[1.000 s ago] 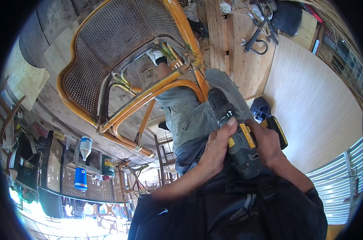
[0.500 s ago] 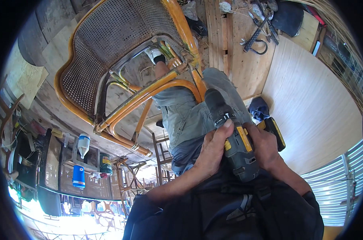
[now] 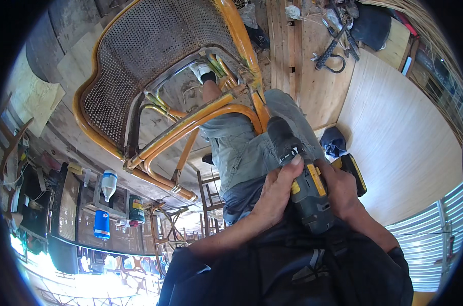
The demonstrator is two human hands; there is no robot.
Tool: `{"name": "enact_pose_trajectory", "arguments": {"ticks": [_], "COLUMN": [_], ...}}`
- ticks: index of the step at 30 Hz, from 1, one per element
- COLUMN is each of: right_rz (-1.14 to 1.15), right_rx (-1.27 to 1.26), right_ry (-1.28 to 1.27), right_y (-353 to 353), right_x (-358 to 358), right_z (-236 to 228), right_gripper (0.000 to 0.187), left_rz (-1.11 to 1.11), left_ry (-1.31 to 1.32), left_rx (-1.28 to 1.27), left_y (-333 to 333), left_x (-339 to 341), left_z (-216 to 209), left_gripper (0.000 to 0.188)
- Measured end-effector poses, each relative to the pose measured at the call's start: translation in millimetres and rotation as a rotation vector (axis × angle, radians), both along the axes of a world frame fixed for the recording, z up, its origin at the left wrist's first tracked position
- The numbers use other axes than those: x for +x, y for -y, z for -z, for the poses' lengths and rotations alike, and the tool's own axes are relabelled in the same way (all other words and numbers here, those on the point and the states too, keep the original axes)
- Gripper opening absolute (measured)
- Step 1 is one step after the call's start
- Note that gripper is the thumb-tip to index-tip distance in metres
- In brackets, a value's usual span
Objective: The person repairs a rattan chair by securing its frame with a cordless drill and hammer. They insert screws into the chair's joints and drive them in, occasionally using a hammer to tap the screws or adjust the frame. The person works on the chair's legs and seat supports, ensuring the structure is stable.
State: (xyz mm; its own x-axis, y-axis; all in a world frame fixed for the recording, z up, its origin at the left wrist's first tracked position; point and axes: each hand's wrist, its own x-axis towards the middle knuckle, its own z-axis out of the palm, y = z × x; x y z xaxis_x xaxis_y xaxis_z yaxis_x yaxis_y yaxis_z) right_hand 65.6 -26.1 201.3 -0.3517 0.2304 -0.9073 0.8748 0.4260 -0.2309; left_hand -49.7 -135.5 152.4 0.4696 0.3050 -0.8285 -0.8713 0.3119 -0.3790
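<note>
A black and yellow cordless drill (image 3: 310, 196) lies close to my body, its chuck end pointing away from me toward the chair. My left hand (image 3: 277, 189) grips its left side, with the thumb pressed near the collar behind the chuck. On the other side, my right hand (image 3: 342, 187) is closed around the handle, and the battery (image 3: 351, 173) shows beyond its fingers. Ahead lies a rattan chair (image 3: 157, 48) tipped over, with a woven mesh back and orange-brown bent poles. Its frame rests against my legs (image 3: 241, 158). The chuck's tip is near a chair pole.
A large pale round board (image 3: 404, 137) stands at the right, with a dark cloth (image 3: 334, 143) beside it. Several hand tools (image 3: 338, 48) lie on planks at the far right. At the left are a white bottle (image 3: 109, 184), a blue can (image 3: 102, 224) and a green tin (image 3: 136, 209).
The whole view has shifted slightly, so the chair and floor appear a little farther right. Both hands stay closed on the drill.
</note>
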Motion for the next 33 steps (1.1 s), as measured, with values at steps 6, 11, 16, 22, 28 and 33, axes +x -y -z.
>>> {"name": "enact_pose_trajectory", "arguments": {"ticks": [6,11,16,22,28,33], "right_rz": [-0.006,-0.015,-0.011,-0.011,-0.014,-0.006], "right_rx": [-0.018,-0.036,-0.035,-0.025,-0.016,0.014], "right_ry": [0.011,0.038,0.021,-0.009,0.027,0.003], "right_y": [-2.9,-5.3,-5.3,-6.6,-4.6,0.0], "right_x": [0.9,-3.2,-2.0,-3.2,-8.4,-1.7], "right_z": [1.7,2.8,3.9,5.7,6.1,8.7], "right_gripper": [0.04,0.039,0.039,0.04,0.039,0.042], "left_rz": [-0.007,-0.012,-0.023,-0.029,-0.019,-0.006], "left_ry": [0.009,0.007,-0.002,-0.003,0.012,0.015], "left_rx": [0.017,0.005,0.012,0.02,0.019,0.012], "left_y": [-0.5,-3.6,-0.9,-2.4,-0.5,-0.9], "left_x": [-1.0,-2.3,1.0,-1.7,-3.2,-2.4], "left_z": [1.8,2.5,5.0,7.5,10.3,11.4], "left_gripper": [0.048,0.047,0.048,0.047,0.046,0.046]}}
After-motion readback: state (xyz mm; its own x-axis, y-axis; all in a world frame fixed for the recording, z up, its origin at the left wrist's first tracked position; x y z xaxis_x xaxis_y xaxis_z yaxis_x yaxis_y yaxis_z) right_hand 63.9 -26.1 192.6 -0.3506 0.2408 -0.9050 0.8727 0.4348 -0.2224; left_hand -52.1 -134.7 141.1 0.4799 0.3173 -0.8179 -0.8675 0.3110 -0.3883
